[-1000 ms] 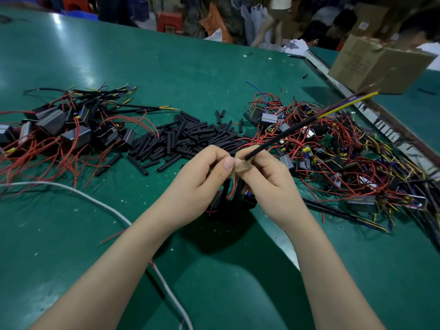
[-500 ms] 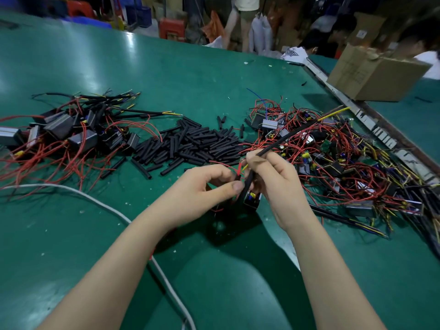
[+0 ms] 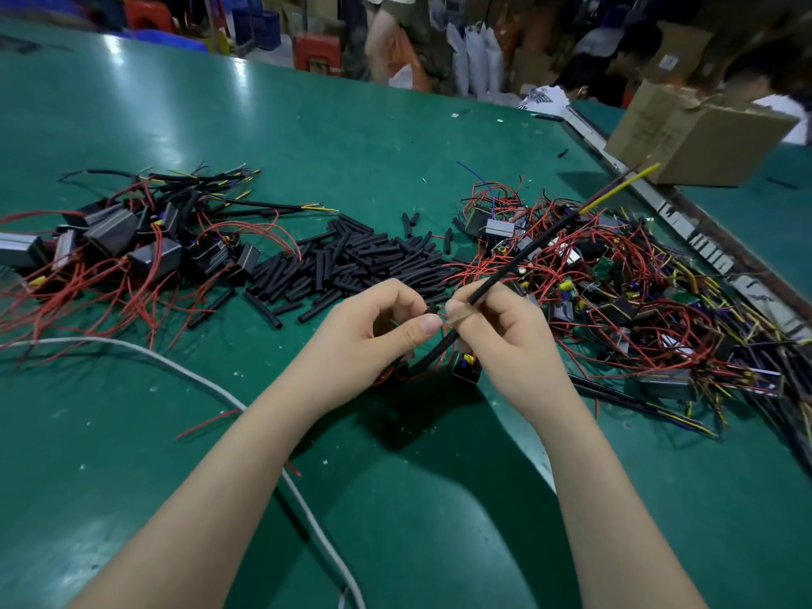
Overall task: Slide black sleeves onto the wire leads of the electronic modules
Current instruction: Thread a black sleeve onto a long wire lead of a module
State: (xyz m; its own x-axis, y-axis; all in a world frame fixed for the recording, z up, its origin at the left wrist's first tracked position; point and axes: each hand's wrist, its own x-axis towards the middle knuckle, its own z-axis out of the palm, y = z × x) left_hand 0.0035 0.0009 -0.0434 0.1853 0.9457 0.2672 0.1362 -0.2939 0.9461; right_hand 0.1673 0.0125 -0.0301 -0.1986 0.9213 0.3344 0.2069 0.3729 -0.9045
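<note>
My right hand (image 3: 501, 327) grips a long black sleeved lead (image 3: 523, 257) that rises to the upper right and ends in a bare yellow tip (image 3: 624, 191). My left hand (image 3: 378, 327) pinches a short black sleeve (image 3: 433, 309) right beside my right thumb. Below both hands a small module (image 3: 466, 367) hangs just above the green table (image 3: 307, 125), joined to a black lead. A heap of loose black sleeves (image 3: 351, 261) lies behind my hands.
Sleeved modules with red wires (image 3: 123, 248) are piled at the left. A tangle of modules and red wires (image 3: 637, 301) fills the right. A white cable (image 3: 175, 371) crosses the near left. A cardboard box (image 3: 694, 138) stands far right, with people beyond the table.
Both hands have lifted slightly after dipping toward the table. The long lead's yellow tip swung down and back up to the right. The camera view tilted upward.
</note>
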